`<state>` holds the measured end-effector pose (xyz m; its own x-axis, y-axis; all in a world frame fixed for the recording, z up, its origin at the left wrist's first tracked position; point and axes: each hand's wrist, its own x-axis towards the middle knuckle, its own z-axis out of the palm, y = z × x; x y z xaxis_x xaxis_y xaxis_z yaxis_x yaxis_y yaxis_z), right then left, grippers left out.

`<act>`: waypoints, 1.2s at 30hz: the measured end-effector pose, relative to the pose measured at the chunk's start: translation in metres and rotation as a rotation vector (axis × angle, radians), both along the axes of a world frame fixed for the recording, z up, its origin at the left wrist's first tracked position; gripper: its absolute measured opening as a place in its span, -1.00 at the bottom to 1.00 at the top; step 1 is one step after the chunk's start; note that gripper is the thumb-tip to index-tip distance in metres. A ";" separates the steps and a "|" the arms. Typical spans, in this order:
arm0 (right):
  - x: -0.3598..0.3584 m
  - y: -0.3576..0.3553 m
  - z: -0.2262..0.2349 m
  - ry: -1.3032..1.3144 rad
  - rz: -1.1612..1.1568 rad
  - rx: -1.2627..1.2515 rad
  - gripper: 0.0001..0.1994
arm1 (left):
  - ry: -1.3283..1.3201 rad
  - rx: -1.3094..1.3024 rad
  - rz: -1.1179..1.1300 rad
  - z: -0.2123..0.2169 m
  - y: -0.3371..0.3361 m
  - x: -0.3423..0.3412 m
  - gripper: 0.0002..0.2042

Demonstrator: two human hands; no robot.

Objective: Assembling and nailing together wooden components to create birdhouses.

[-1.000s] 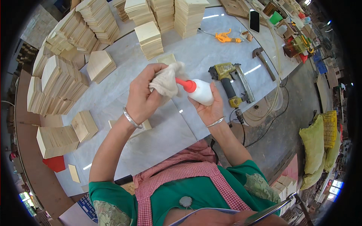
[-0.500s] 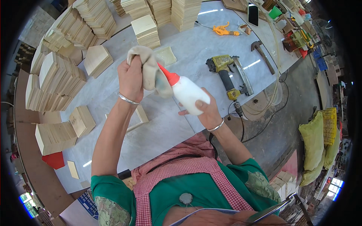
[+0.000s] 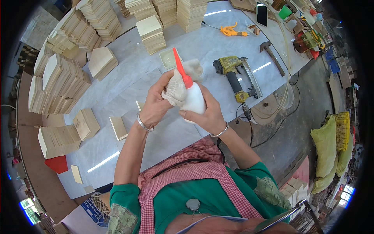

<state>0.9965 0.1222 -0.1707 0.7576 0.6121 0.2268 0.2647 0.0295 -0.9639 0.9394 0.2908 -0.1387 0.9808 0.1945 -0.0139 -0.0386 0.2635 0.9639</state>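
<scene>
A white squeeze bottle (image 3: pixel 194 99) with a long red nozzle (image 3: pixel 181 70) is held over the table, nozzle pointing up and slightly left. My right hand (image 3: pixel 210 112) is wrapped around the bottle's body. Bunched in my left hand (image 3: pixel 157 100) is an off-white cloth (image 3: pixel 175 90), pressed against the bottle near the base of the nozzle. Part of the cloth spreads behind the nozzle on its right side. Below my left wrist lies a small wooden piece (image 3: pixel 118 128), and a shallow square tray (image 3: pixel 170 58) sits beyond the hands.
Stacks of thin wooden boards (image 3: pixel 64 84) line the left and far sides of the table (image 3: pixel 144 156). To the right lie a nail gun (image 3: pixel 235 80) with its hose, a hammer (image 3: pixel 272 58), an orange air blow gun (image 3: pixel 233 30) and a phone (image 3: pixel 261 15).
My left hand has come down and right, bringing the cloth from the nozzle's tip to its base. The bottle has turned more upright, and the red nozzle is now bare.
</scene>
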 end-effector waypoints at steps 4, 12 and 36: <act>0.003 -0.008 0.016 0.167 0.118 -0.051 -0.26 | 0.058 0.168 0.002 0.007 0.005 0.000 -0.55; 0.005 -0.020 0.001 0.839 0.489 0.204 -0.24 | -0.086 -0.012 0.086 -0.003 -0.003 0.000 -0.72; -0.026 0.004 0.008 -0.574 -0.226 -0.455 -0.26 | 0.165 0.109 0.118 0.017 -0.028 -0.009 -0.55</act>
